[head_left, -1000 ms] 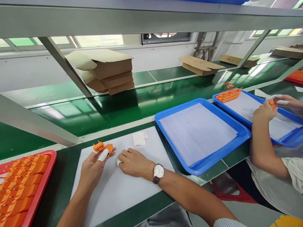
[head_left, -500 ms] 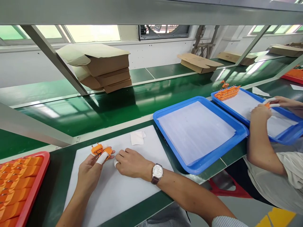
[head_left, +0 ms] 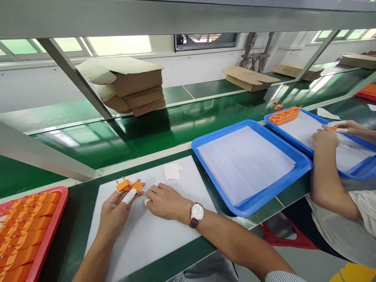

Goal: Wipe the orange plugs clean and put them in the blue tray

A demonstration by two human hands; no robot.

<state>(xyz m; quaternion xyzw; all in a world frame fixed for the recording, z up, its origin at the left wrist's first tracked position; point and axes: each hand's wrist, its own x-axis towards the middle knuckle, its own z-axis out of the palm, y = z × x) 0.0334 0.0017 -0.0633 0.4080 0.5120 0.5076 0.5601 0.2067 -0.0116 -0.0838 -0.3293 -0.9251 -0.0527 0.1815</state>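
My left hand (head_left: 116, 211) pinches a small orange plastic part (head_left: 127, 185) with metal pins, held just above a white sheet (head_left: 152, 235) on the green bench. White finger cots cover its fingertips. My right hand (head_left: 164, 201), with a wristwatch, rests curled on the sheet right beside the part, a finger cot on one tip; nothing shows in it. A small white paper scrap (head_left: 172, 171) lies just beyond both hands.
A red tray (head_left: 51, 227) of several orange parts sits at my left. A blue tray (head_left: 302, 166) lined with white paper stands to my right. Beyond it a co-worker's hands (head_left: 331, 135) work over another blue tray (head_left: 362, 168). Cardboard boxes (head_left: 133, 86) sit behind the conveyor.
Both hands stay almost in place; the view shifted slightly. The co-worker's hands moved a little over the far tray.
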